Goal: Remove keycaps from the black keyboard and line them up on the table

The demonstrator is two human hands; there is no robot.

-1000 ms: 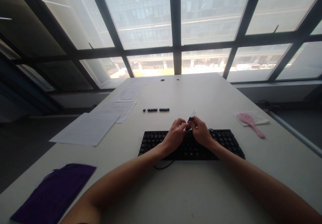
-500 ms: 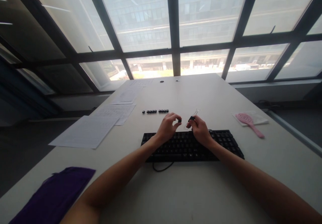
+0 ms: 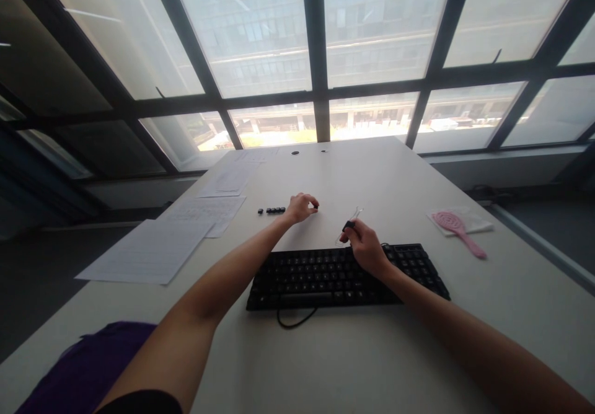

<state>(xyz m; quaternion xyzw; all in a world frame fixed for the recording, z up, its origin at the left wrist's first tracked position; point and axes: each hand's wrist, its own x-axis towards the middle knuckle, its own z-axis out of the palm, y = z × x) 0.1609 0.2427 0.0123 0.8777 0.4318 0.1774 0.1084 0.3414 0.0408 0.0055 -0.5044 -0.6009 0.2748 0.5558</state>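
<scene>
Between thumb and fingers, my left hand (image 3: 300, 208) pinches a small black keycap (image 3: 316, 207) just above the table, at the right end of a row of black keycaps (image 3: 276, 211). Part of that row is hidden behind the hand. My right hand (image 3: 367, 246) is closed on a thin wire tool (image 3: 357, 214) with a black handle, over the top edge of the black keyboard (image 3: 316, 277). The keyboard's cable (image 3: 297, 324) loops out at its front edge.
Paper sheets (image 3: 149, 250) lie along the left side of the white table (image 3: 362, 352). A purple cloth (image 3: 88, 370) is at the front left. On the right, a pink hairbrush (image 3: 458, 228) rests partly on a white wrapper (image 3: 478, 222). Windows stand behind the table.
My left hand has moved away and to the left with the keycap, from above the keyboard to the keycap row. My right hand holds the tool nearly where it was. The view has shifted slightly.
</scene>
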